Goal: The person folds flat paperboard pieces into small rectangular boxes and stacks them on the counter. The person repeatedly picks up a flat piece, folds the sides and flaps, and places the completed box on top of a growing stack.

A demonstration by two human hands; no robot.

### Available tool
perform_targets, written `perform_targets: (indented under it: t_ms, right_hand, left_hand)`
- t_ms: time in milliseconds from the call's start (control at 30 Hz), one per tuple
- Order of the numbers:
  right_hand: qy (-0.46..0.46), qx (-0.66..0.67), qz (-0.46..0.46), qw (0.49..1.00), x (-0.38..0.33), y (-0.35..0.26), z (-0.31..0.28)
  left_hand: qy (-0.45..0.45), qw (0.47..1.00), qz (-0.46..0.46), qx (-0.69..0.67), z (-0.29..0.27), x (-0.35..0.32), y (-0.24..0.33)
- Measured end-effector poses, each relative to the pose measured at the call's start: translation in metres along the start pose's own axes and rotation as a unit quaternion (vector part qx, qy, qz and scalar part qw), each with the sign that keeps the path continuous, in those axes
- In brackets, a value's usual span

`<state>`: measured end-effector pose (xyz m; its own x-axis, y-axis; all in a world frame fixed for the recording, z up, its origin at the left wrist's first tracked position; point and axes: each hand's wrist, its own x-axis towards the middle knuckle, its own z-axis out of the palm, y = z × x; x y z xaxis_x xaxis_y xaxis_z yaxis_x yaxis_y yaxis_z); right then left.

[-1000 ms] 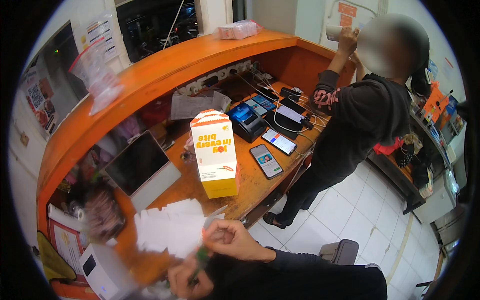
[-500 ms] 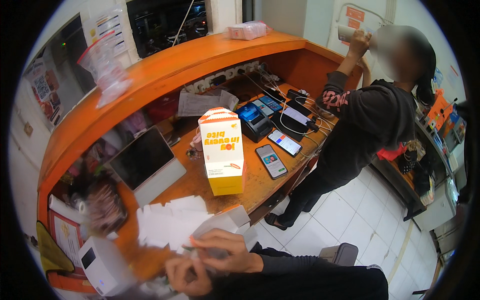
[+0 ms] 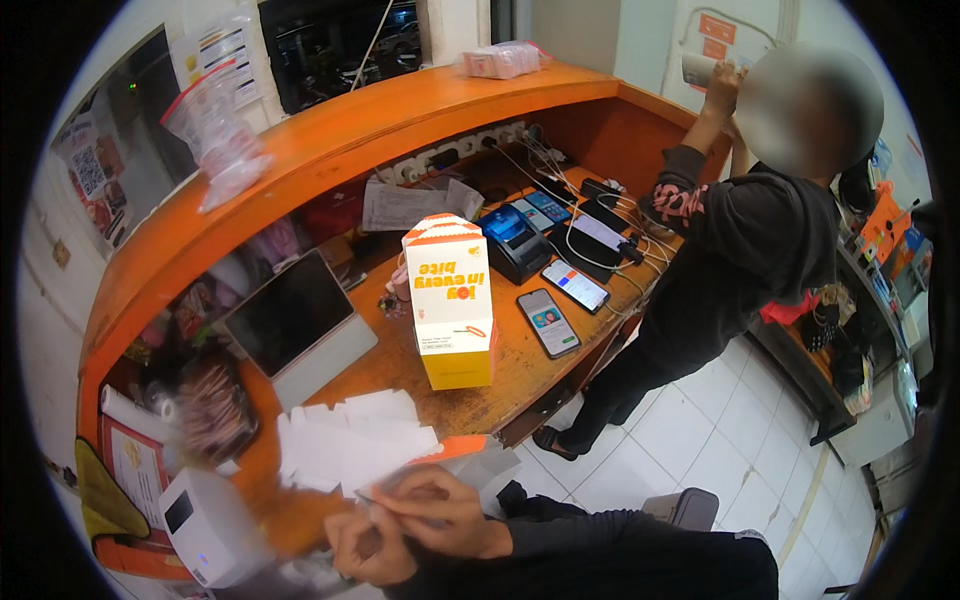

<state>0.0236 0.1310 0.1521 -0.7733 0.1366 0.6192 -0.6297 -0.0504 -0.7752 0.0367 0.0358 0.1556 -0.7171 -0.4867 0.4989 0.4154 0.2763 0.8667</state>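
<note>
Low in the view, my left hand (image 3: 370,546) and my right hand (image 3: 445,514) meet, fingers curled and pinched together. Something small and thin sits between the fingertips, too little of it showing to name. Just beyond them lie several flat white cardboard pieces (image 3: 350,440) on the counter. A white carton piece with an orange edge (image 3: 465,448) lies just past my right hand, partly covered by it. Farther off, a tall white, orange and yellow carton (image 3: 450,300) stands upright on the counter.
A white label printer (image 3: 205,530) and a tablet on a white stand (image 3: 290,315) are at left. Phones (image 3: 548,322), a card terminal (image 3: 515,245) and cables lie beyond the carton. A person in dark clothes (image 3: 740,230) stands at right, arms raised.
My hands have shifted slightly and stay close together, fingers still pinched. The carton piece by my right hand tilts differently, with more of its orange side showing. The view has moved a little.
</note>
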Motion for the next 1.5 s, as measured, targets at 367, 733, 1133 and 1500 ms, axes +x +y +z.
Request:
perform_targets:
  t_ms: [367, 733, 1133, 1500]
  right_hand:
    - [-0.054, 0.034, 0.015, 0.998, 0.013, -0.005, -0.008]
    - [-0.083, -0.135, -0.012, 0.987, 0.033, -0.028, -0.041]
    - [-0.112, -0.087, -0.054, 0.988, 0.035, -0.02, -0.056]
    - [-0.216, -0.003, -0.005, 0.976, 0.041, -0.029, -0.065]
  left_hand:
    - [-0.13, 0.97, 0.176, 0.106, 0.002, 0.017, 0.007]
    - [-0.076, 0.996, -0.039, 0.003, -0.032, 0.032, -0.018]
    - [-0.045, 0.995, 0.058, 0.07, -0.021, 0.033, 0.0]
    - [-0.241, 0.96, -0.089, -0.108, -0.027, 0.022, 0.006]
